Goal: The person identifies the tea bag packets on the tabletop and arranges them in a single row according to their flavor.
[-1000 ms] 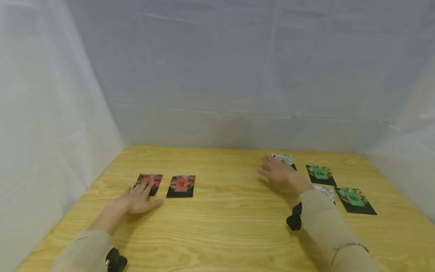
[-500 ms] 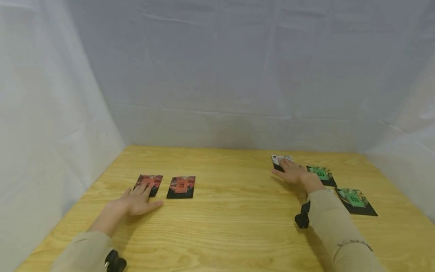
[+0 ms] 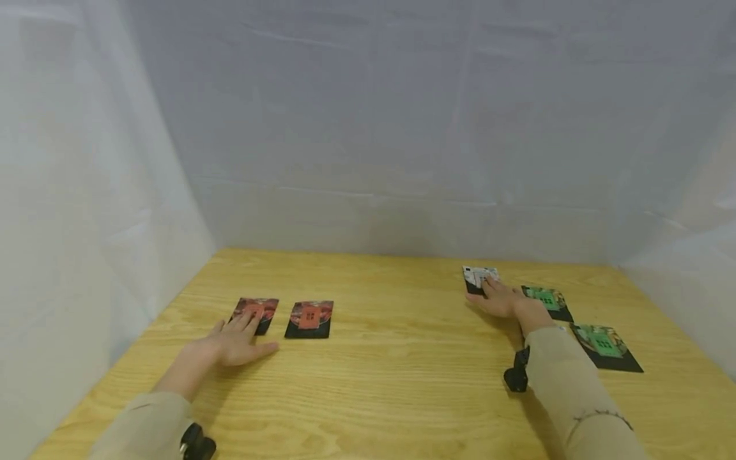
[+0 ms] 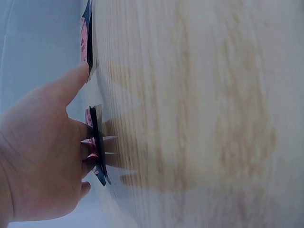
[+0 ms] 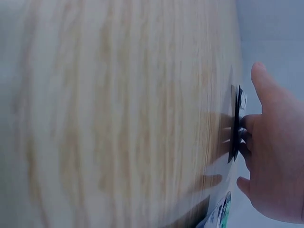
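Note:
My left hand (image 3: 234,344) lies with straight fingers on a red and black packet (image 3: 266,309) at the table's left; the left wrist view shows the fingertips touching that packet (image 4: 98,147). Beside it, to the right, lies a second red and black packet (image 3: 309,318). Far back on the right, the fingers of my right hand (image 3: 501,300) rest on a white and black packet (image 3: 474,276), its lower part partly covered. In the right wrist view this packet (image 5: 236,124) is seen edge-on under the fingertips, with the thumb held apart.
Two green and black packets lie to the right of my right hand, one farther back (image 3: 549,300) and one nearer (image 3: 606,346). A sliver of something white shows beside my right sleeve (image 3: 566,367). White sheeting (image 3: 368,128) encloses the wooden table (image 3: 368,383) behind and at the sides.
My right hand has moved right and come down onto the white packet, its sleeve now covering most of another white packet. My left hand has stayed on the red packet.

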{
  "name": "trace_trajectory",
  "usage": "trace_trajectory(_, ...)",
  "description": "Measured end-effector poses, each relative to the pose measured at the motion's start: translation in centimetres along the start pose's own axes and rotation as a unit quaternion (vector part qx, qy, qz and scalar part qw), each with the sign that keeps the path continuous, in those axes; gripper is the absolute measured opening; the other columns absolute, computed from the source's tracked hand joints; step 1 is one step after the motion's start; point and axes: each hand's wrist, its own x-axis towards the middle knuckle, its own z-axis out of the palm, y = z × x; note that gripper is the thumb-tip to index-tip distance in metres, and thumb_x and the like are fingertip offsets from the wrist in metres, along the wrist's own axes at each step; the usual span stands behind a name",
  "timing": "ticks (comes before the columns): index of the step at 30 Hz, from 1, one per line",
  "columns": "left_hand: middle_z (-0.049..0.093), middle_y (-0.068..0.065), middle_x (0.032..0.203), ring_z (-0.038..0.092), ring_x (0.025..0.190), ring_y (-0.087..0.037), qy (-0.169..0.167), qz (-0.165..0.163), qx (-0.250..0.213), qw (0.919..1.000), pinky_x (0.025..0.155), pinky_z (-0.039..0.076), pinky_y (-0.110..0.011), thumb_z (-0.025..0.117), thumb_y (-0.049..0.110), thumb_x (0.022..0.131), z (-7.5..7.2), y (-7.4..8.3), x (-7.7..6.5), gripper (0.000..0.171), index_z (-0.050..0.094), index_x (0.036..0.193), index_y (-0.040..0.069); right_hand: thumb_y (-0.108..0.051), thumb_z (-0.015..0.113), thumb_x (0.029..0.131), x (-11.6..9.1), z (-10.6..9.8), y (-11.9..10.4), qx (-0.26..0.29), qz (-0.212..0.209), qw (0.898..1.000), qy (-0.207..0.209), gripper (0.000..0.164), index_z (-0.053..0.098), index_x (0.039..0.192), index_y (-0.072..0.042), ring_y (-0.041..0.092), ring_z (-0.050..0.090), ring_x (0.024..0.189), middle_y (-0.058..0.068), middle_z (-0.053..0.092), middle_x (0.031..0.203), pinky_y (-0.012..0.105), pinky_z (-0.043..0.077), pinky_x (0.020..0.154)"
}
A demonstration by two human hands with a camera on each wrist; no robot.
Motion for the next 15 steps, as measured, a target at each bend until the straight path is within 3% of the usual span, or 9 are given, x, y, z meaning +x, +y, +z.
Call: trace_trajectory(15, 0.010, -0.037, 0.145, 0.012, 0.131, -0.052, 0.008, 0.002, 0.016, 0.9998, 0.103, 0.005, -0.065, 0.042, 0.060, 0.091, -0.3, 0.0, -0.1, 0.093, 0.015, 0.143, -0.012, -0.057, 0.028, 0.096, -1.2, -0.5, -0.8, -0.025, -0.009, 0.999, -0.020, 0.080, 0.015, 0.147, 0.003, 0.047, 0.007, 0.135, 0.028, 0.006, 0.150, 0.066, 0.005, 0.103)
